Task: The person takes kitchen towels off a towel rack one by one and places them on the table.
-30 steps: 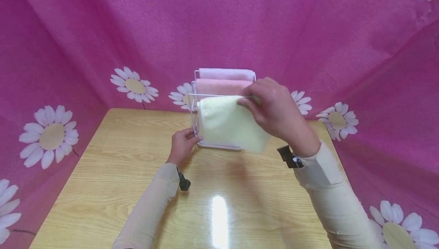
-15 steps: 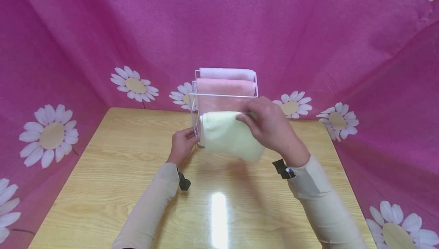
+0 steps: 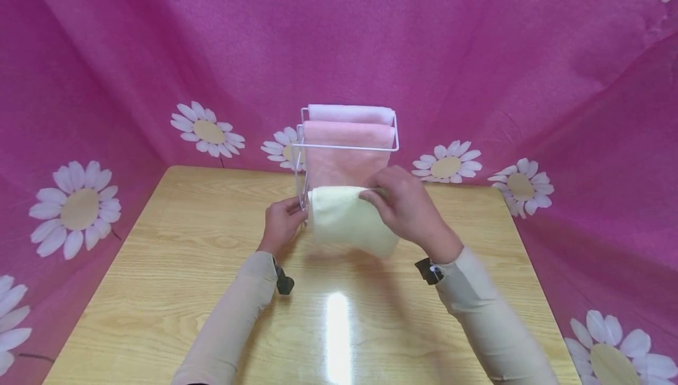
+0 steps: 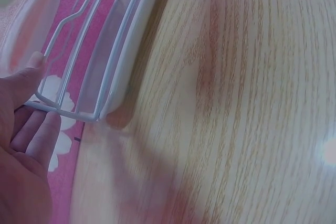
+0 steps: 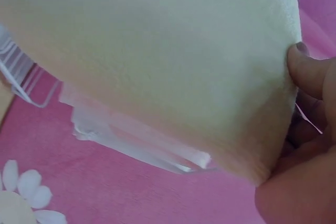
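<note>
A pale yellow cloth [image 3: 349, 217], folded over, hangs from my right hand [image 3: 410, 208], which pinches its top edge between thumb and fingers. It is held in front of a white wire rack [image 3: 344, 148], below the rack's bare front bar. My left hand [image 3: 283, 225] grips the rack's lower left side; in the left wrist view the thumb and fingers [image 4: 44, 135] close round the wire frame [image 4: 79, 114]. Behind the front bar, a pink cloth [image 3: 346, 135] and a white cloth [image 3: 349, 114] drape over the other bars. The yellow cloth hides the rack's base in the head view.
The rack stands near the back edge of a wooden table [image 3: 212, 291]. A magenta curtain [image 3: 339, 32] with daisy prints surrounds the table at the back and both sides. A bright light reflection shows near the table's front middle.
My right hand has drawn the yellow cloth off the front bar, down and toward me, uncovering the bar and the pink cloth behind it. The left hand stays on the rack.
</note>
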`<move>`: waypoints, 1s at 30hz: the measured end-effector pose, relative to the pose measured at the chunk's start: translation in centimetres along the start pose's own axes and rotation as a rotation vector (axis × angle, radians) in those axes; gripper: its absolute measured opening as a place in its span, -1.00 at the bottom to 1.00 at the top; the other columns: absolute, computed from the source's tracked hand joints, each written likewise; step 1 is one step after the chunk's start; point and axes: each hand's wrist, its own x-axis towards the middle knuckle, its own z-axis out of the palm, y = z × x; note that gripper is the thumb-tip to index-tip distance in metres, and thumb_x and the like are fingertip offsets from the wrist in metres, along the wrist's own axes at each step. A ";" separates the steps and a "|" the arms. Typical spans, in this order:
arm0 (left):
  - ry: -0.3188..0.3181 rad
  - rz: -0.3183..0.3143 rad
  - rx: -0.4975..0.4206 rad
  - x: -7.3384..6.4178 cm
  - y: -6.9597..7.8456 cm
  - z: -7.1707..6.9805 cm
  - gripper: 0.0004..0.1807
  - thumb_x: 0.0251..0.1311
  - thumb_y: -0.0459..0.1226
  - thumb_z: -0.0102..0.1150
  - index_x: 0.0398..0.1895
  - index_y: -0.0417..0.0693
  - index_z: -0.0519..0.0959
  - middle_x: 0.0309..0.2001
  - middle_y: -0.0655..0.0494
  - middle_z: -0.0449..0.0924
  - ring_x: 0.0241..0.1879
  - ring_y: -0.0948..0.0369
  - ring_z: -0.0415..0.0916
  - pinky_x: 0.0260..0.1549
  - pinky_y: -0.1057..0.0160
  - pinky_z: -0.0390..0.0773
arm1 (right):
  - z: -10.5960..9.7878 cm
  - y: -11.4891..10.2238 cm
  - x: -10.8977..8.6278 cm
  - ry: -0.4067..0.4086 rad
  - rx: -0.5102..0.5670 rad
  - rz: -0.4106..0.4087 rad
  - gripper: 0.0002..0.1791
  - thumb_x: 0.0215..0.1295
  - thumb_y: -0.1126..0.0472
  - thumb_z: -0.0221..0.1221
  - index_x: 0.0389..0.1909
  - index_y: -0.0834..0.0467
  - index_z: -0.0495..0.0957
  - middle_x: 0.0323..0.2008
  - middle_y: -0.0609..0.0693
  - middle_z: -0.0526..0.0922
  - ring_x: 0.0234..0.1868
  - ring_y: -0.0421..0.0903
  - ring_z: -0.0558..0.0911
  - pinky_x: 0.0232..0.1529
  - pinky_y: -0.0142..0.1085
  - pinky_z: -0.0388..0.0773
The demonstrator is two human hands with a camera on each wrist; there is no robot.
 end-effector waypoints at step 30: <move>-0.013 0.038 -0.056 -0.2 0.2 -0.1 -0.61 0.20 -0.47 0.36 0.10 -0.39 0.60 0.00 -0.26 0.66 0.04 -0.04 0.65 -0.08 0.32 0.70 | 4.5 3.6 -1.0 -0.120 0.004 0.060 -0.90 0.32 0.24 0.33 -0.30 0.21 0.68 -0.39 -0.02 0.65 -0.27 -0.04 0.57 -0.18 -0.15 0.59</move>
